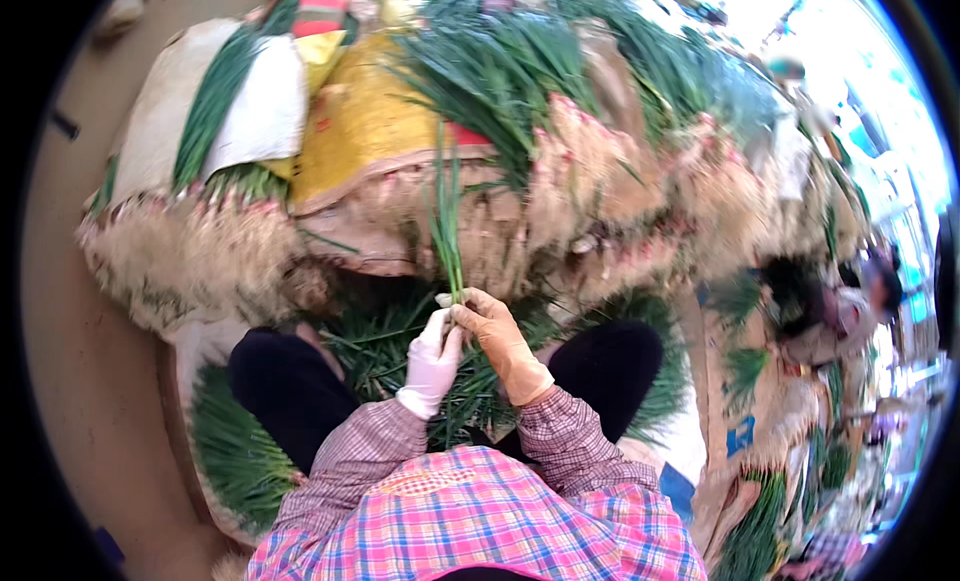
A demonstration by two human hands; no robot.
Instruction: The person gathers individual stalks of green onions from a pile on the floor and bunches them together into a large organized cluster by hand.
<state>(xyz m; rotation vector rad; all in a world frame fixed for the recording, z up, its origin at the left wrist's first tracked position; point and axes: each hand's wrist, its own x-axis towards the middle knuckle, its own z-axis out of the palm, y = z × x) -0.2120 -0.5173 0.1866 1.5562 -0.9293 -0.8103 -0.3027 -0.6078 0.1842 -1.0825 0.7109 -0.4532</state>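
A thin green spring onion (447, 226) stands upright in front of me, its long leaves pointing away. My left hand (432, 369), in a white glove, has its fingers closed at the lower stalk. Close against it, my right hand (500, 346) in a tan glove pinches the same stalk between thumb and fingers. The lower end of the stalk is hidden by the gloves. Beneath both hands, loose green leaves (385, 336) lie in a heap between my knees.
Ahead is a long pile of spring onions with pale, shaggy roots (590, 171), partly under a yellow sack (350, 131) and a white sack (262, 111). Green bundles (235, 441) lie by my left knee. At the right, another person (850, 311) sits near more bundles (755, 531).
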